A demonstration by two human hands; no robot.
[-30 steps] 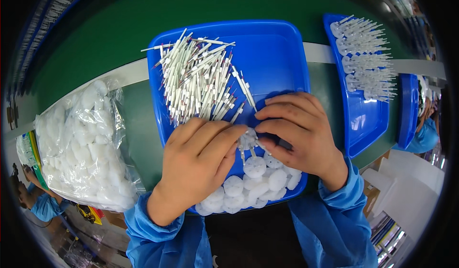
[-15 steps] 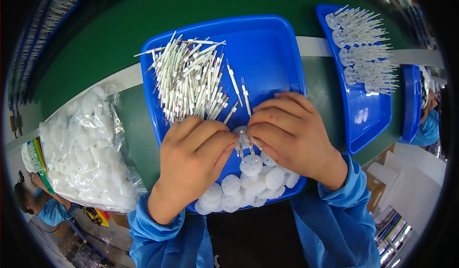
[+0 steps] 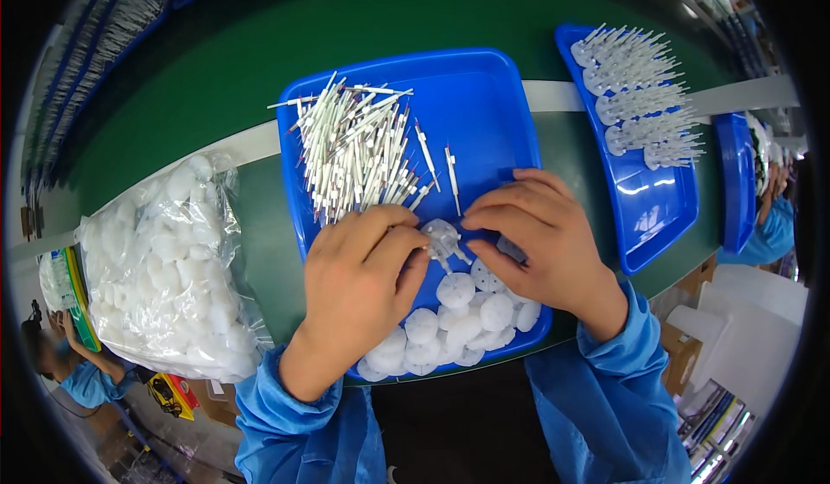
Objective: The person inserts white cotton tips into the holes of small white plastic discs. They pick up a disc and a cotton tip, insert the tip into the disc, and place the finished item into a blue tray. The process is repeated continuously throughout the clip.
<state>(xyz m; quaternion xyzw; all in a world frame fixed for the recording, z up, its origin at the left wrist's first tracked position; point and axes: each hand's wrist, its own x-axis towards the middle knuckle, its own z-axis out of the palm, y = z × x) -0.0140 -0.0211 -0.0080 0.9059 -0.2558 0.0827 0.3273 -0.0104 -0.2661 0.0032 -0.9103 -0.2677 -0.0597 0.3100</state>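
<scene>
Between thumb and fingers, my left hand [image 3: 359,268] pinches a translucent plastic disc with thin prongs [image 3: 443,235] sticking out of it. At its right side is my right hand [image 3: 549,251], thumb and fingertips spread apart, close to the piece with nothing visible in them. Both hands are over a blue tray [image 3: 497,86]. Under and in front of them lies a heap of white, round plastic discs [image 3: 458,324]. Farther back at the left of the tray is a pile of thin white sticks with dark tips [image 3: 354,156]. Two loose sticks [image 3: 452,180] lie right of that pile.
A clear bag full of white plastic pieces [image 3: 164,268] is on the left. At the right, a second blue tray [image 3: 644,225] holds rows of discs with upright sticks [image 3: 644,95]. Other people's blue sleeves [image 3: 91,385] show at both edges.
My right thumb and fingers have parted from the pronged disc and moved slightly right. The disc has turned in my left fingers, its round face now showing more. The view has shifted slightly.
</scene>
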